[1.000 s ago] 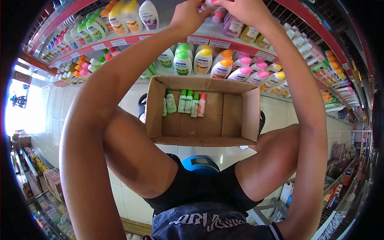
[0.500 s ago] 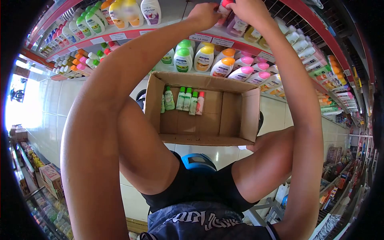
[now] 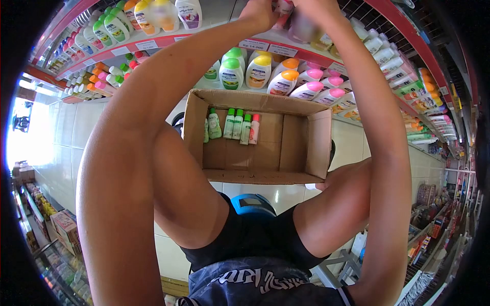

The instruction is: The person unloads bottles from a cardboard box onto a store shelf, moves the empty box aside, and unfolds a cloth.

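At the top edge of the view, my left hand [image 3: 261, 14] is bent against the left side of a pink bottle [image 3: 283, 14] on the upper shelf, its fingers curled and partly cut off. My right hand [image 3: 317, 9] is just right of that bottle, blurred, with its fingertips out of view. Below it stands a purple bottle [image 3: 302, 28], partly covered. Between my knees is an open cardboard box [image 3: 265, 176]. Several small bottles lie at its left end, green-capped ones [image 3: 230, 124] and one with a pink cap [image 3: 254, 129].
The red-edged shelf [image 3: 219, 38] carries several white lotion bottles [image 3: 188, 14]. On the lower shelf, behind the box, stand more bottles with green [image 3: 231, 74], yellow, orange and pink caps [image 3: 307, 91]. A blue stool [image 3: 252, 204] shows between my legs. A carton [image 3: 65, 230] sits at left.
Both hands have shifted slightly up, further toward the top edge. The right hand has become blurred. The view has tilted a little; the box and its bottles keep the same arrangement.
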The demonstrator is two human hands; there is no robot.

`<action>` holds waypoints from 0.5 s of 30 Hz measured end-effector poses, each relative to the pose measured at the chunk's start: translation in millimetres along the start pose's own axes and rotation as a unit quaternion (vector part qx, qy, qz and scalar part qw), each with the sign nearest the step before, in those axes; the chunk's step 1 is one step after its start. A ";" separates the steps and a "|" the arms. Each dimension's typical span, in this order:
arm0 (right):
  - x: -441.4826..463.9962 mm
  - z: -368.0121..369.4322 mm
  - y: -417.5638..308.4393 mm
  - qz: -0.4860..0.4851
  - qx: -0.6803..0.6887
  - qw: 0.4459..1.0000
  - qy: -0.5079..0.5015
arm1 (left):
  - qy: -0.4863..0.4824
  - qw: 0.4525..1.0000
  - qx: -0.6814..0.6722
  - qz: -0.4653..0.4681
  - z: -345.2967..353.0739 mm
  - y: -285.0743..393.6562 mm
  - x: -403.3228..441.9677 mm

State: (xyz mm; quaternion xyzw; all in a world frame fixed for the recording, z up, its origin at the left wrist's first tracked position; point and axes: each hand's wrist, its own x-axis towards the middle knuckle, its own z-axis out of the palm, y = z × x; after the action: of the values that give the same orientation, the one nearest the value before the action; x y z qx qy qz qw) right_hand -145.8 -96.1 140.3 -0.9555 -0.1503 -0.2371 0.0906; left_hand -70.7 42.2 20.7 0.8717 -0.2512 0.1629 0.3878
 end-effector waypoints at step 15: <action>19.3 11.1 28.0 0.076 0.066 0.994 -0.031 | 0.000 0.999 0.038 -0.002 14.7 -12.9 14.8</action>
State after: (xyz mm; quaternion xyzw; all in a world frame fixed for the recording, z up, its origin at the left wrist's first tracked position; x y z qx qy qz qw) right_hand -115.5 -115.0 137.1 -0.9628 -0.0957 -0.1896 0.1669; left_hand -49.9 33.8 10.6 0.8862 -0.2430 0.1717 0.3550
